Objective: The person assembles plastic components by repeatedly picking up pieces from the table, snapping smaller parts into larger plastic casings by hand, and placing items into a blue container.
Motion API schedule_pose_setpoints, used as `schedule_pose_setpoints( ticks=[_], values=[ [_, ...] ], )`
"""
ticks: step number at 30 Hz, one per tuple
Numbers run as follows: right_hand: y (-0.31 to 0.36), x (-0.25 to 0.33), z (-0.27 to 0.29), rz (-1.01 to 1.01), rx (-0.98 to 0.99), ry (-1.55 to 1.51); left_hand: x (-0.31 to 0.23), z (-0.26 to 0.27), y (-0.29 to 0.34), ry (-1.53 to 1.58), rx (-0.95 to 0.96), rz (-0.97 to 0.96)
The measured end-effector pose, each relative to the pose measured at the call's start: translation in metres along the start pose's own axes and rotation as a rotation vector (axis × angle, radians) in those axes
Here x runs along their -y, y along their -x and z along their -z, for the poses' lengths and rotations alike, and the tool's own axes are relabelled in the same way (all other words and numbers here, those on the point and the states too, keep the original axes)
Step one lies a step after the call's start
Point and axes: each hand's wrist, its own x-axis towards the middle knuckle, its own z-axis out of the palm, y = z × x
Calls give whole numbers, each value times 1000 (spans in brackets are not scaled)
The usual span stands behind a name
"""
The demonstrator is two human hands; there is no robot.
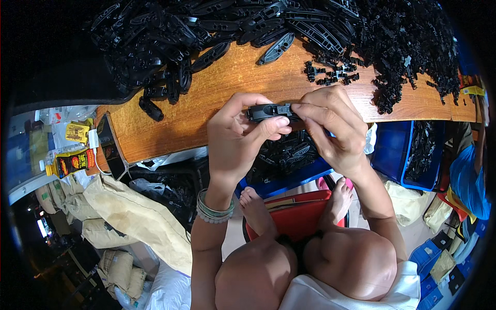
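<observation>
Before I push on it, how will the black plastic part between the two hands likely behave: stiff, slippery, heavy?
The black plastic part is probably stiff: no bend shows between the left hand and right hand. It seems likely light, since a pinch appears enough to hold it. Its smooth, faintly shiny side may slip a little.

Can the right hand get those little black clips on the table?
Probably yes: the black clips lie just beyond the right hand, nothing visibly between, though it's gripping the black part.
</observation>
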Motion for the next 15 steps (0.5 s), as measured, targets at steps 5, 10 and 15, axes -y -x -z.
schedule_pose_setpoints(
  ticks=[5, 10, 15],
  values=[
    [3, 5, -3, -163, -87, -140, -1, -1, 0, 36, 27, -22],
    [-1, 1, 0, 3, -19, 2, -2, -3, 1, 25, 31, 19],
    [2, 9, 2, -255, 67, -156, 3, -2, 1, -34, 29, -119]
  ],
)
